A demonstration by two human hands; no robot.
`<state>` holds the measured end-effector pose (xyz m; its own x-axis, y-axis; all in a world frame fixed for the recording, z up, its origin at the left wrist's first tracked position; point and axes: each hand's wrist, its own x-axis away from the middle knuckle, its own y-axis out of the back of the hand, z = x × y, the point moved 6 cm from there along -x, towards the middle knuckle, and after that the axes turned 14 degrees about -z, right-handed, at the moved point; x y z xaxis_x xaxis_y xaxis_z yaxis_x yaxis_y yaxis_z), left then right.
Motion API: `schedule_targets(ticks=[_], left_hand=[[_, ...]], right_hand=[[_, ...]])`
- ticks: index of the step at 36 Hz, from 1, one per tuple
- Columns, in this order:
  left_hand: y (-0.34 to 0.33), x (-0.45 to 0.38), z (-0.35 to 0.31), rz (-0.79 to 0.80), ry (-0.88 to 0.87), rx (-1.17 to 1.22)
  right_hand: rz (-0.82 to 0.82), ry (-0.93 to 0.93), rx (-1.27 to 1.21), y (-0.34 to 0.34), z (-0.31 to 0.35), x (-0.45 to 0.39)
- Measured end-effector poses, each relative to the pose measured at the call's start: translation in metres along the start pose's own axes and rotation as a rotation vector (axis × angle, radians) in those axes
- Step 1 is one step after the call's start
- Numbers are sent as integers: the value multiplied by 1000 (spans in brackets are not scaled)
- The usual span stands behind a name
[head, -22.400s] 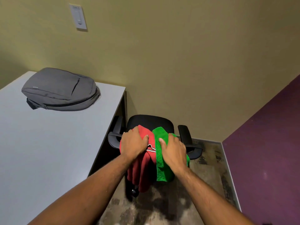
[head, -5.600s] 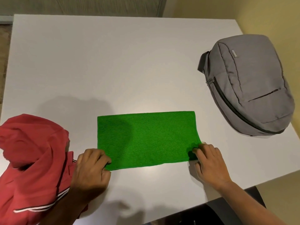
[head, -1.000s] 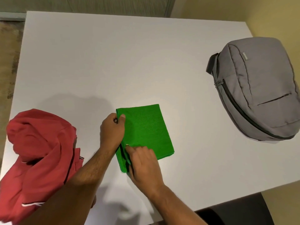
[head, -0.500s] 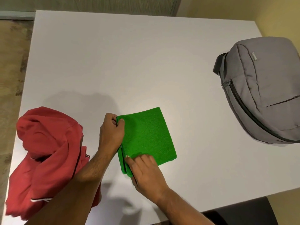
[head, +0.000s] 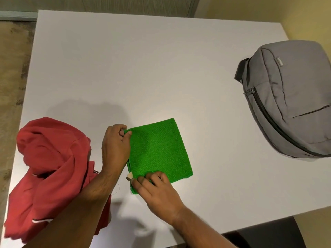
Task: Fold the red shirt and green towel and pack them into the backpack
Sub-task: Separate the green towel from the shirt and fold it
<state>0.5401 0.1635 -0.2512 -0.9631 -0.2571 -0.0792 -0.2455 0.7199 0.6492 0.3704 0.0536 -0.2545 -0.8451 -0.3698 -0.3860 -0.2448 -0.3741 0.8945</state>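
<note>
Towel [head: 158, 149] refolded square; backpack [head: 293, 99] zipped.

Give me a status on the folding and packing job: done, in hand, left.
Done: the green towel lies folded into a small square on the table. In hand: the left hand pinches its far corner, the right hand its near edge. Left: the red shirt lies crumpled, and the backpack looks zipped, nothing packed.
</note>
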Motion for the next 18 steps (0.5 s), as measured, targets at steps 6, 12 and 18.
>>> schedule_targets(ticks=[6,12,18], left_hand=[[-2,4,-5,-43,-105,-80],[-14,33,-49,4,-340,-20],[-50,59,-45,234,-400,-48]], right_hand=[[7,-70,-170,13,1,-6],[-259,-527,-273,33,-59,-43],[-339,-683,-190,31,-109,-69]])
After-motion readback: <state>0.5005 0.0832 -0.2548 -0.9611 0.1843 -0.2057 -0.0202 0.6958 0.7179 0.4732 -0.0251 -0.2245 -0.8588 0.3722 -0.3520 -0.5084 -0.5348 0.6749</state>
